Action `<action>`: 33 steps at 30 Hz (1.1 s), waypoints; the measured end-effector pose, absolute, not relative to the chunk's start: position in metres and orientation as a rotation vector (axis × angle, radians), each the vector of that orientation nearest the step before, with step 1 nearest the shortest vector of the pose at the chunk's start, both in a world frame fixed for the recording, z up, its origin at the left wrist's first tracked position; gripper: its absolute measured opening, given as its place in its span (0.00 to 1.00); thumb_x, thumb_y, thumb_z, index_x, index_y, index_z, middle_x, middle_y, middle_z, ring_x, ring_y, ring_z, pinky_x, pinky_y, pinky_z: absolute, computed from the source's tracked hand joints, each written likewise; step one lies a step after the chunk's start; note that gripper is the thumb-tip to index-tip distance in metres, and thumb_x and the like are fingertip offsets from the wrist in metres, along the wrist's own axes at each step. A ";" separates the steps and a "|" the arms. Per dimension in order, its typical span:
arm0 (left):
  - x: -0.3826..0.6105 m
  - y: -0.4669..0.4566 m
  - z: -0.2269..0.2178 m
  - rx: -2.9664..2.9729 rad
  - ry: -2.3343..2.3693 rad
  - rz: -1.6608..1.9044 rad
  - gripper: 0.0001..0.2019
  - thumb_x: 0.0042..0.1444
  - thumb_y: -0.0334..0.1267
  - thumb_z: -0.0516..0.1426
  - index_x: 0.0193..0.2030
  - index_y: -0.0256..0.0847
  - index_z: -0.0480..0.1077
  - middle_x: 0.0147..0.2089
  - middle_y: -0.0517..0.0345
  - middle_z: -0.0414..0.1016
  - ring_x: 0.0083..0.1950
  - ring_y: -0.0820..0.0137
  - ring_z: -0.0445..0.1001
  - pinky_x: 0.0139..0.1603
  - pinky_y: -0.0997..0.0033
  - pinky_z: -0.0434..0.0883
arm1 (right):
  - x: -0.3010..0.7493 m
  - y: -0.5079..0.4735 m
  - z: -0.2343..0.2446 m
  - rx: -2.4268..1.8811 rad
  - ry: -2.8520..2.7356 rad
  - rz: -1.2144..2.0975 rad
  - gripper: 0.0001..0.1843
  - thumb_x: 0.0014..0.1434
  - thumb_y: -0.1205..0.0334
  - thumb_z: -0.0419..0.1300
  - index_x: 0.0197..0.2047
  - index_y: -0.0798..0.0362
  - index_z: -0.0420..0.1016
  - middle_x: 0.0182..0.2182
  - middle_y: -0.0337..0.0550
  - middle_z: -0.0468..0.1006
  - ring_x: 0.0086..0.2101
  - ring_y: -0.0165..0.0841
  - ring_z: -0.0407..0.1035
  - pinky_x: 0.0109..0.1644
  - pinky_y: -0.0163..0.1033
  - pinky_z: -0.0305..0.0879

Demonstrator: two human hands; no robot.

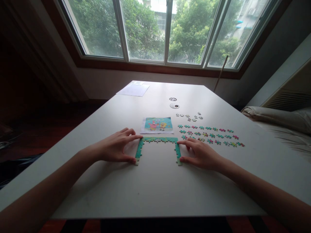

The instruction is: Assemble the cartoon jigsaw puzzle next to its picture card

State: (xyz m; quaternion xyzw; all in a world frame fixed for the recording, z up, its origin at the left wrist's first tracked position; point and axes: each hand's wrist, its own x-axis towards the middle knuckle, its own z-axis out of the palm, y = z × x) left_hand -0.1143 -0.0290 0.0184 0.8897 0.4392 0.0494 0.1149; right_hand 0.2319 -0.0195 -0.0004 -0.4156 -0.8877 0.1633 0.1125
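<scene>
A partly joined jigsaw puzzle border (160, 139) lies flat on the white table, with a top row and two side strips in green and teal. My left hand (116, 145) rests at its left strip, thumb and index finger spread along the outer edge. On the opposite side, my right hand (200, 152) touches the right strip in the same way, thumb low and index finger near the top corner. Neither hand is closed around a piece. Just beyond the border lies a printed reference picture (157, 125) with a pink and a yellow cartoon figure.
Loose puzzle pieces (210, 134) lie in rows to the right, with several paler pieces (194, 119) behind them. Two round discs (174, 105) sit farther back. A sheet of paper (133, 89) is at the table's far left corner. A window (145, 32) stands beyond the table (155, 191).
</scene>
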 end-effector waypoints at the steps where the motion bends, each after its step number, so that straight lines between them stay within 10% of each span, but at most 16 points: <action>1: -0.114 -0.029 0.019 2.612 1.286 0.149 0.39 0.45 0.60 0.60 0.63 0.49 0.59 0.50 0.49 0.65 0.49 0.57 0.65 0.48 0.62 0.65 | 0.232 -0.019 0.000 -1.221 -2.603 0.480 0.28 0.53 0.47 0.60 0.56 0.48 0.67 0.40 0.49 0.74 0.47 0.43 0.68 0.45 0.43 0.65; 10: -0.113 -0.029 0.021 2.620 1.321 0.095 0.39 0.45 0.62 0.59 0.63 0.48 0.59 0.49 0.48 0.66 0.49 0.56 0.65 0.47 0.62 0.65 | 0.236 -0.015 -0.001 -1.220 -2.574 0.501 0.31 0.54 0.46 0.60 0.57 0.52 0.66 0.35 0.46 0.73 0.35 0.37 0.70 0.41 0.41 0.65; 33: -0.111 -0.032 0.023 2.597 1.347 0.013 0.41 0.45 0.62 0.59 0.64 0.48 0.56 0.51 0.48 0.64 0.51 0.56 0.64 0.50 0.63 0.64 | 0.228 -0.019 0.000 -1.340 -2.696 0.302 0.36 0.55 0.39 0.54 0.62 0.48 0.59 0.50 0.53 0.68 0.44 0.44 0.70 0.43 0.46 0.67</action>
